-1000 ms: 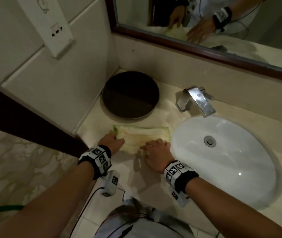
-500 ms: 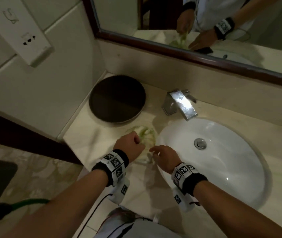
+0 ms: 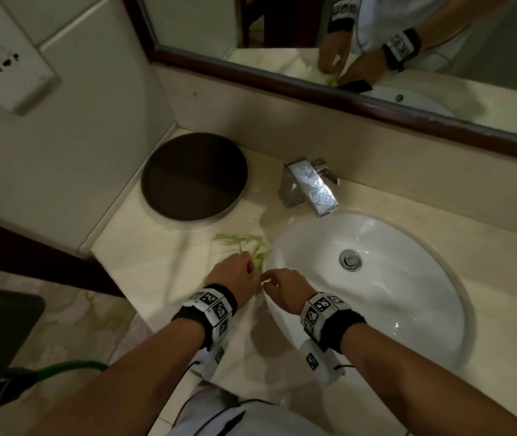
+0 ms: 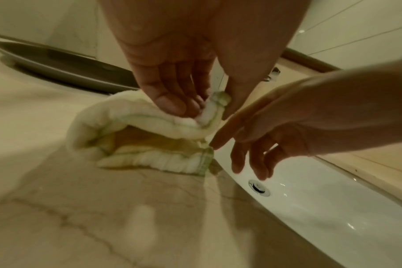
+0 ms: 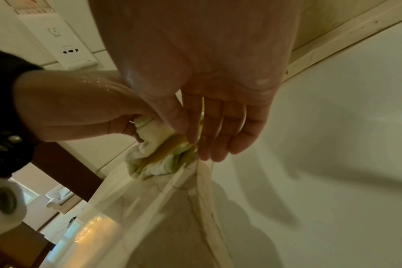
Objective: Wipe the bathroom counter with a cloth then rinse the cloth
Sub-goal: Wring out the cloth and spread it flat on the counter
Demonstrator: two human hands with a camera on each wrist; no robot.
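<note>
Left wrist view: cloth (image 4: 135,134), lately spread flat, now bunched beneath left hand (image 4: 184,72) fingertips, pinched at sink (image 4: 333,208) rim. Right hand (image 4: 310,116) fingers loose beside it, seemingly empty. Wiping likely finished; rinse pending.

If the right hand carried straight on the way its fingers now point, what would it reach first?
Most likely the cloth, bunched on the counter beside the sink; the right hand has fingers aimed at its near edge, though depth is unclear.

Crumpled pale green-edged cloth (image 4: 135,130), seemingly damp, lies on counter (image 4: 57,208) beside sink (image 4: 321,208).
</note>
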